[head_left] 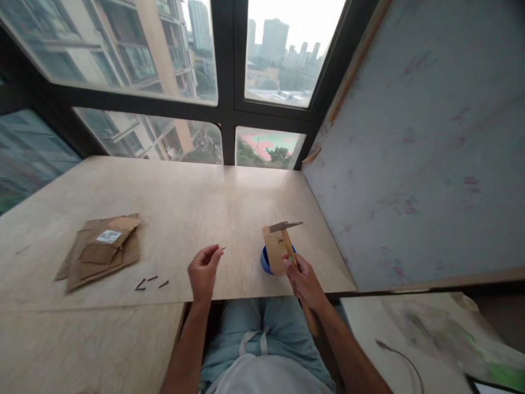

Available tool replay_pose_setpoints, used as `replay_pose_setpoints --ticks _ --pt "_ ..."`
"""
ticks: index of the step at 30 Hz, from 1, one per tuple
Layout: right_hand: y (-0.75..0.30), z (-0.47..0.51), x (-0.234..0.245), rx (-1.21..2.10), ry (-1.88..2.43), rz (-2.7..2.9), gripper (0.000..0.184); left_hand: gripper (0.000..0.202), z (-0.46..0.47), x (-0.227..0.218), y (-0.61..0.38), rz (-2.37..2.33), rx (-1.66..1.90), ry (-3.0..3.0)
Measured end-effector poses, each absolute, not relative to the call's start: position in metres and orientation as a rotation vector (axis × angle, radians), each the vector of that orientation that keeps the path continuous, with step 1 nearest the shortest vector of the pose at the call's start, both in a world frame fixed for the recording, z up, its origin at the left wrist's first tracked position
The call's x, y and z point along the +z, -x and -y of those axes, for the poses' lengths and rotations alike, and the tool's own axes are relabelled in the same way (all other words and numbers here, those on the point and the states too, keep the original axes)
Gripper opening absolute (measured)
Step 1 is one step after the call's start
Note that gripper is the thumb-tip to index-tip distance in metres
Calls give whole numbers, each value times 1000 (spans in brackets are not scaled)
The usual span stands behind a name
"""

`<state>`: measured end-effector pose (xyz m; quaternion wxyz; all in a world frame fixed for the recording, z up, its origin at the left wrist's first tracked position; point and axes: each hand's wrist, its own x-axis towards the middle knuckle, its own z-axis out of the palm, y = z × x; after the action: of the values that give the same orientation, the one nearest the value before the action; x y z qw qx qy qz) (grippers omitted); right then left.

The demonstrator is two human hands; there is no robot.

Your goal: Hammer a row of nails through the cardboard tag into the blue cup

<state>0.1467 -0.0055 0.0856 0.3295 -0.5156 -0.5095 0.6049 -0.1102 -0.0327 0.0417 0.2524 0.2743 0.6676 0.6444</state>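
Observation:
My left hand hovers over the wooden table and pinches a small dark nail between thumb and fingertips. My right hand is closed round the wooden handle of a hammer, whose metal head points up and to the right. Right behind the hammer stands a small piece of brown cardboard with dark marks, leaning against a blue round object on the table. Whether the right hand also holds the cardboard I cannot tell.
Folded brown cardboard with a white label lies at the left of the table, with three loose nails beside it. A pale wall panel rises at the right. Windows run behind the table. A lower surface sits at bottom right.

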Motion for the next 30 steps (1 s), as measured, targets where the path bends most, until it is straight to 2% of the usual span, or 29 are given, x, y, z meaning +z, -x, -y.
replay_pose_setpoints --ticks 4,11,19,24,30 --pt "-164 2 88 1581 1331 1294 45 27 2 44 62 -1540 1649 -846" --pt "-193 -6 77 1600 1370 1274 43 11 -30 51 27 -1476 1533 -1075" --pt "-196 -3 65 1630 1334 1227 45 32 -35 42 18 -1046 1490 -380" --pt "-198 -7 66 1665 1340 1223 47 22 -34 34 21 -897 1472 -93" --pt "-205 -11 65 1720 1344 1242 50 10 -31 29 23 -900 1465 -54"
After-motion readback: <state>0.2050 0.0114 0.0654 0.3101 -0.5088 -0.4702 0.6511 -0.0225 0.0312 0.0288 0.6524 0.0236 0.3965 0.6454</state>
